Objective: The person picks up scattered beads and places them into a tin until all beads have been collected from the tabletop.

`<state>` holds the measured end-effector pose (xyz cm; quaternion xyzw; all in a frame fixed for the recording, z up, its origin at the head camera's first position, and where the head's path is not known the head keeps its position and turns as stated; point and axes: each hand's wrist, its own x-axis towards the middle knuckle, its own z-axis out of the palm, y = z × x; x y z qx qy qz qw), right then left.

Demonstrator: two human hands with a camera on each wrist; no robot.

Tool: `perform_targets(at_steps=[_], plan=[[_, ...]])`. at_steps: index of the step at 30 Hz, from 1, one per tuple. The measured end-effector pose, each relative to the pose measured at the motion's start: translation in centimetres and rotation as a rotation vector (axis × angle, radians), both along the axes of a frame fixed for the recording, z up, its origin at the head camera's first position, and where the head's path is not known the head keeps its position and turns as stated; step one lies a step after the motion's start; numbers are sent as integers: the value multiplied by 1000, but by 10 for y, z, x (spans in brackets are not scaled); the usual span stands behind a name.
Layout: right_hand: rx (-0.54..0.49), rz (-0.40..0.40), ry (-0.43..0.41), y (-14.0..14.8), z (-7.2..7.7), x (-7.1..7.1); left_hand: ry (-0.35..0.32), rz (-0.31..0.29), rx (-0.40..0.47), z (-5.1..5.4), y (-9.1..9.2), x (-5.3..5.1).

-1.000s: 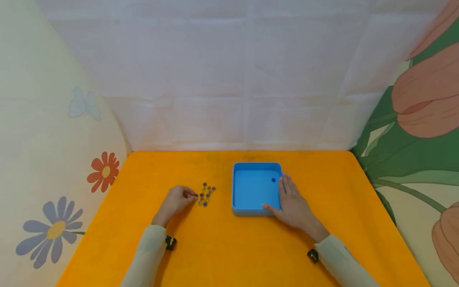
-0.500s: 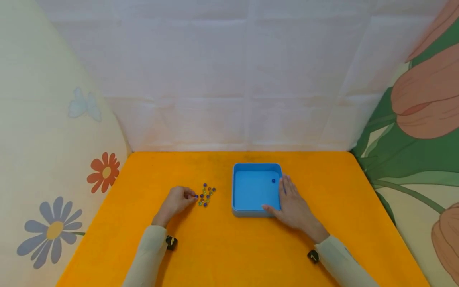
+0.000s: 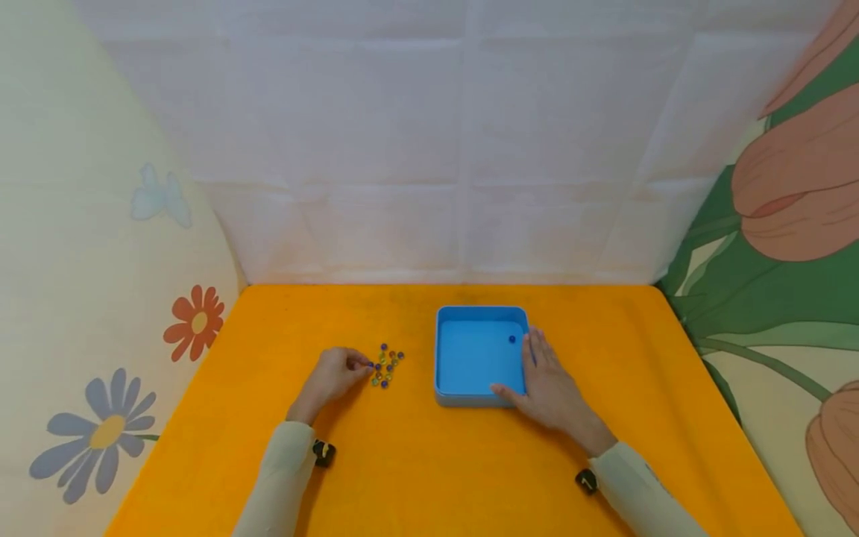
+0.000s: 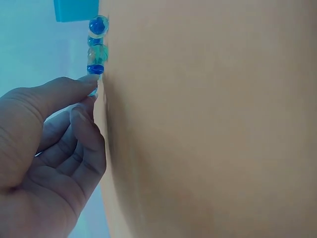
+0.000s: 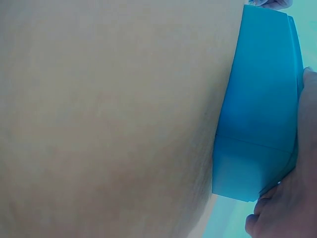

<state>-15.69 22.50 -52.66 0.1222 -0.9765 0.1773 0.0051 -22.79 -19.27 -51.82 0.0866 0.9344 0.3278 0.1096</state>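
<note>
My left hand (image 3: 338, 371) pinches a blue marble (image 3: 370, 365) between thumb and fingertips at the left edge of a loose cluster of marbles (image 3: 383, 359). Blue, yellowish and greenish ones lie there on the cloth. Several of these marbles (image 4: 98, 26) line up beyond my fingertips in the left wrist view; the pinched one is mostly hidden there. To the right stands a shallow square blue box (image 3: 473, 358), with a single dark blue marble (image 3: 512, 339) inside near its right wall. My right hand (image 3: 552, 389) rests against that box, fingers straight along its right side, thumb at the front rim.
An orange cloth (image 3: 416, 470) covers the table. Behind it hangs a white sheet (image 3: 376, 149), and flower-printed fabric (image 3: 101, 298) flanks both sides. A small black device (image 3: 324, 453) sits at the left wrist, another black device (image 3: 587, 481) at the right.
My left hand has shifted very slightly right, bringing its pinched marble closer to the cluster. The right hand and the box stay put.
</note>
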Motion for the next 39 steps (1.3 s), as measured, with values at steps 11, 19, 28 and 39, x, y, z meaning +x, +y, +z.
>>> perform_targets(at_steps=[11, 19, 28, 39], plan=[[2, 0, -4, 0, 1, 1, 2, 76, 51, 9, 5, -5], [-1, 3, -2, 1, -1, 0, 21, 47, 51, 13, 11, -8], [6, 3, -14, -1, 1, 0, -1, 26, 96, 16, 25, -10], [2, 3, -22, -1, 2, 0, 2, 6, 137, 19, 51, -12]])
